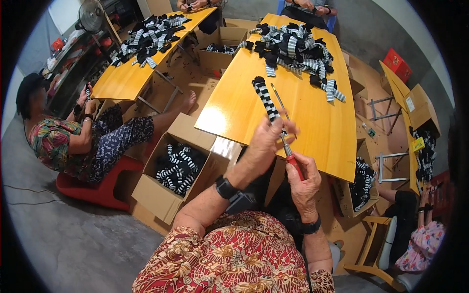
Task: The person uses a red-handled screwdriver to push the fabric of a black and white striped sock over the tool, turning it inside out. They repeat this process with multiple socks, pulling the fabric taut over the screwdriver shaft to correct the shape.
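My right hand (pixel 304 183) is wrapped round the red handle of a screwdriver-like tool (pixel 297 168), its metal shaft pointing up and away from me. A narrow black-and-white striped knit sock (pixel 265 98) with a black far end stretches in line with the shaft, over the table. My left hand (pixel 266 141) closes round the sock's near end, some fingers spread and slightly blurred. Whether the shaft runs far inside the sock is hidden. A thin dark metal rod (pixel 279 97) shows just right of the sock; its near end is behind my fingers.
The yellow table (pixel 222 110) bears a pile of striped knit pieces (pixel 298 46) at its far end. Open cartons of socks stand on the left (pixel 144 193) and right (pixel 344 198). Co-workers sit around, one on a red stool (pixel 115 188) at left; another table (pixel 115 80) lies beyond.
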A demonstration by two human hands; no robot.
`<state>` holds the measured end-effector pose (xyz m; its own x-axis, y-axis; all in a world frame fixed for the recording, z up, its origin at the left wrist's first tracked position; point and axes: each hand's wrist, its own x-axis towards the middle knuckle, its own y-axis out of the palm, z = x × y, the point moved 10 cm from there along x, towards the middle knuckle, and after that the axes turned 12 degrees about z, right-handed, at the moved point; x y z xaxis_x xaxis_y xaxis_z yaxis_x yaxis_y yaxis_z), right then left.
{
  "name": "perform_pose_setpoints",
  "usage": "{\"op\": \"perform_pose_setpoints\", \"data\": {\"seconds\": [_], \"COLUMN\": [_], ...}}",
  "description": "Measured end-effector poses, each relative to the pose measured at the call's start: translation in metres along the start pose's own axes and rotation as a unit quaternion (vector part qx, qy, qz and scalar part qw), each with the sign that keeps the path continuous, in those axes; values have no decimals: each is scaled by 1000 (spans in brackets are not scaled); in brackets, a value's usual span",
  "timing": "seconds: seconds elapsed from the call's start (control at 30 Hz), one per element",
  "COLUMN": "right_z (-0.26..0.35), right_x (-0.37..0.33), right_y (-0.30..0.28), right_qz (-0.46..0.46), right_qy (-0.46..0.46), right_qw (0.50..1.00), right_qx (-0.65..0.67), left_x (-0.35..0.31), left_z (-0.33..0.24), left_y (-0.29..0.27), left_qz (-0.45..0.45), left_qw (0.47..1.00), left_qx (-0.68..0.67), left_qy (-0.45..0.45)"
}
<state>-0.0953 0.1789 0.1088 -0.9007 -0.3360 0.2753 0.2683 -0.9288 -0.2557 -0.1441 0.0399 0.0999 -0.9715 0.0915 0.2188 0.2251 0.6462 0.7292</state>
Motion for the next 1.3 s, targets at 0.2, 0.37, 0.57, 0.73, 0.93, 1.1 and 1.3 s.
{"op": "perform_pose_setpoints", "data": {"seconds": [0.2, 0.37, 0.57, 0.73, 0.93, 1.1, 1.3], "right_z": [21, -10, -26, -18, -27, -23, -14], "right_x": [-5, -22, -29, -19, -16, -22, -22], "right_y": [22, 47, 40, 39, 34, 21, -2], "right_qz": [83, 160, 97, 83, 54, 91, 75], "right_qy": [-51, 119, 109, 104, 116, 84, 59], "right_qw": [994, 907, 912, 910, 927, 959, 994], "right_qx": [-58, 370, 383, 392, 352, 257, 56], "left_x": [24, 34, 34, 23, 11, 15, 31], "left_z": [-53, -61, -58, -26, -11, -57, -68], "left_y": [-35, -15, 3, 27, 23, -4, 3], "left_qz": [1, 49, 43, 71, 60, -12, 94], "left_qw": [985, 980, 989, 994, 996, 991, 992], "left_qx": [-120, -135, -82, -71, -60, -47, -13], "left_qy": [120, 138, 116, 46, 7, 125, 83]}}
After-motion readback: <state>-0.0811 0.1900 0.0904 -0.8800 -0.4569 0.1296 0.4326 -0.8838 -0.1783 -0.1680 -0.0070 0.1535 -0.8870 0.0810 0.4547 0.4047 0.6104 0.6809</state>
